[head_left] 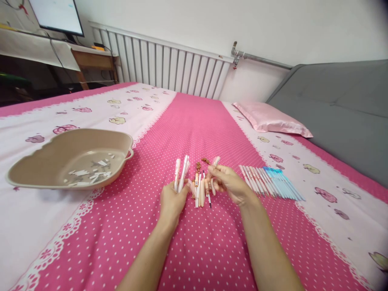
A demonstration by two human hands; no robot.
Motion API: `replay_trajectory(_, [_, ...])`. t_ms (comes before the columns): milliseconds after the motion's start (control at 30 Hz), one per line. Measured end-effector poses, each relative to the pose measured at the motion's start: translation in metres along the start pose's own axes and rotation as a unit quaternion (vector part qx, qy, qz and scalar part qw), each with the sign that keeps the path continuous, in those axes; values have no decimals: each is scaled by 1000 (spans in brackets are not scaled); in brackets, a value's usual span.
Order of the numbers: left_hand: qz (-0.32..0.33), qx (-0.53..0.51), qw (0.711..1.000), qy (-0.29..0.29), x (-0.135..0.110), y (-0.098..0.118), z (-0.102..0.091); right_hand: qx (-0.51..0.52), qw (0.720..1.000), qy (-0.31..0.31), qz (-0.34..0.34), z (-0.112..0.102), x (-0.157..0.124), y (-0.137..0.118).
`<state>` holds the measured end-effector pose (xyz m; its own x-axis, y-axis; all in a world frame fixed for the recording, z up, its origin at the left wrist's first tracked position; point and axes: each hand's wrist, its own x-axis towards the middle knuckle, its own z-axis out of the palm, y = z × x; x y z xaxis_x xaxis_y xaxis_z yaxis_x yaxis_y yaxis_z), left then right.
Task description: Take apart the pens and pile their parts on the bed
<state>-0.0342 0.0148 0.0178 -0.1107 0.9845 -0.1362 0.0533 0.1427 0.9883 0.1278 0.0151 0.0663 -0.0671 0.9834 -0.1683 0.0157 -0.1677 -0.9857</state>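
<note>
My left hand (173, 201) is closed around several whitish-pink pens (183, 173), which stand up out of the fist. To its right, my right hand (226, 180) pinches a pale pink pen (216, 161), partly covered by the fingers. Between the hands, a loose bunch of pens (202, 192) with peach, white and orange-brown barrels lies on the bed. Small brown decorations (198, 166) show at the far end of this bunch. Beyond my right wrist lies a neat row of pink-white pens (257, 180), continuing into light blue pens (283, 184).
A beige plastic basin (69, 141) holding white and grey scraps (95, 173) sits at the left. The bed has a pink dotted cover (194, 121). A pink pillow (269, 117) rests against the grey headboard (336, 97). A radiator (163, 60) and a monitor (57, 16) are behind.
</note>
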Motion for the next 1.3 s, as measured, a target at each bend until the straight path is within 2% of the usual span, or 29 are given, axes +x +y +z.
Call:
replay_trajectory(100, [0, 1, 1000, 12, 0, 0, -1, -115, 993, 26, 31, 0, 3, 6])
replay_trajectory(200, [-2, -38, 999, 1, -2, 6, 0, -229, 972, -2, 53, 2, 6, 13])
replay_trajectory(267, [-6, -71, 997, -4, -4, 11, 1, -282, 958, -6, 41, 2, 7, 16])
replay_trajectory(400, [1, -95, 995, -35, -10, 21, 2, -333, 940, 68, 3, 1, 7, 14])
replay_trajectory(467, [10, -93, 993, -75, -12, 23, 2, -281, 957, 74, -6, 3, 5, 9])
replay_trajectory(567, [18, -90, 983, -156, -15, 25, 2, -122, 992, 2, -19, 9, 0, 2])
replay_trajectory(667, [26, -102, 968, -227, -18, 28, 2, -34, 998, -55, -25, 14, -3, -1])
replay_trajectory(733, [18, -118, 962, -245, -20, 30, 1, -21, 998, -55, -22, 14, -3, 0])
replay_trajectory(800, [0, -133, 963, -236, -20, 31, 1, -7, 999, -23, -22, 13, -1, 1])
replay_trajectory(933, [-33, -171, 971, -162, -16, 29, -1, 52, 995, 84, -35, 8, 3, 1])
replay_trajectory(1000, [-37, -186, 972, -141, -14, 27, -1, 75, 990, 109, -47, 7, 5, 1])
replay_trajectory(1133, [-31, -203, 971, -124, -12, 24, 0, 94, 988, 113, -52, 9, 7, 1])
replay_trajectory(1300, [-6, -215, 973, -86, -10, 23, 3, 82, 992, 85, -33, 15, 6, 4])
